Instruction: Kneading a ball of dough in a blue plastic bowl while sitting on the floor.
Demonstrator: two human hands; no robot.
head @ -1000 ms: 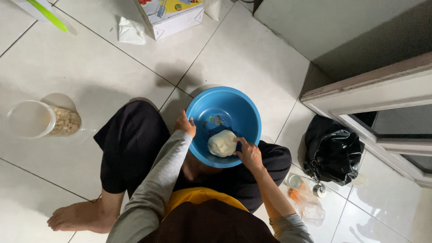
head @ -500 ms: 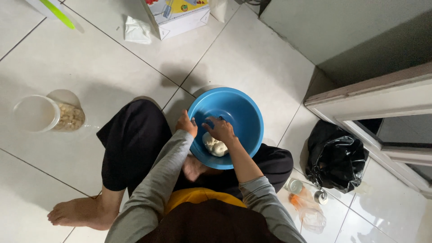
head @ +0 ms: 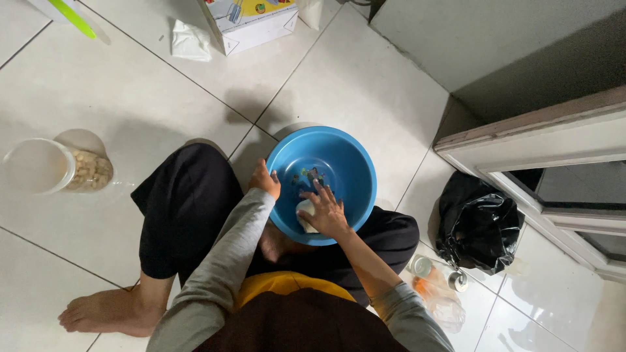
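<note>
Now | right hand (head: 324, 212) presses flat, fingers spread, on pale dough lump (head: 305, 218) in blue basin (head: 352, 163) | left hand (head: 265, 182) grips basin's left rim | dough formed, kneading seems unfinished

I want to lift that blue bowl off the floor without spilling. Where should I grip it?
Grip the blue bowl by its rim at two opposite sides, coming from above. The rim is wide and open; the left hand already rests on its near-left edge, while the right hand presses the dough inside.

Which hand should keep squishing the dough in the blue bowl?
Probably the right hand: it lies flat on the dough inside the blue bowl. The left hand only grips the rim, steadying it.
</note>
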